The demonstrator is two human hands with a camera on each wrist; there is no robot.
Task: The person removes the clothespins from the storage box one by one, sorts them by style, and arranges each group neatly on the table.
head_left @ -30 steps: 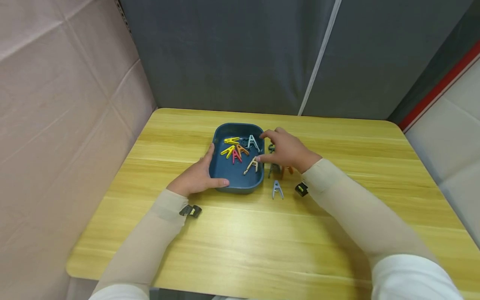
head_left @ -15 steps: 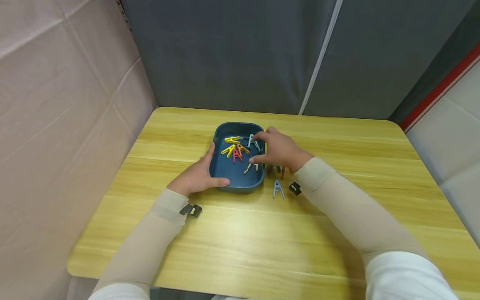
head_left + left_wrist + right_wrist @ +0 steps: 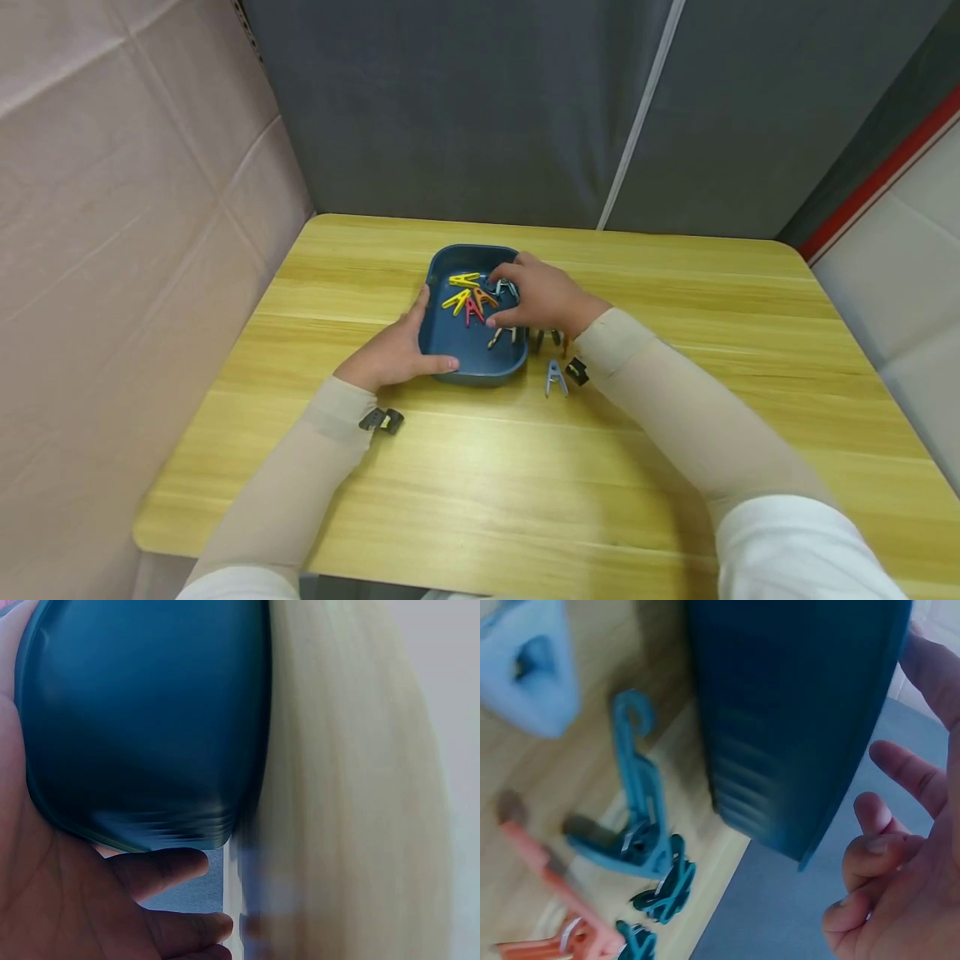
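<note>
A dark blue tray [image 3: 468,348] sits mid-table and holds several coloured clothes pegs: yellow [image 3: 465,281], pink [image 3: 472,312], orange [image 3: 486,297], teal [image 3: 507,288] and beige [image 3: 501,335]. My left hand [image 3: 405,348] grips the tray's near-left corner, thumb along the front wall. In the left wrist view the palm [image 3: 60,900] presses the tray [image 3: 142,712]. My right hand [image 3: 517,297] hovers over the tray's right edge, fingers loosely curled above the teal peg, holding nothing. The right wrist view shows those empty fingers [image 3: 885,855] beside the tray wall [image 3: 780,712].
On the wooden table [image 3: 487,467], right of the tray, lie a light blue peg [image 3: 555,379], dark teal pegs [image 3: 543,337] and an orange peg [image 3: 547,915] partly under my wrist. Grey curtains stand behind the table and a pink wall to the left.
My right hand has moved left from beside the tray to over its right part. The left hand and the tray have stayed put.
</note>
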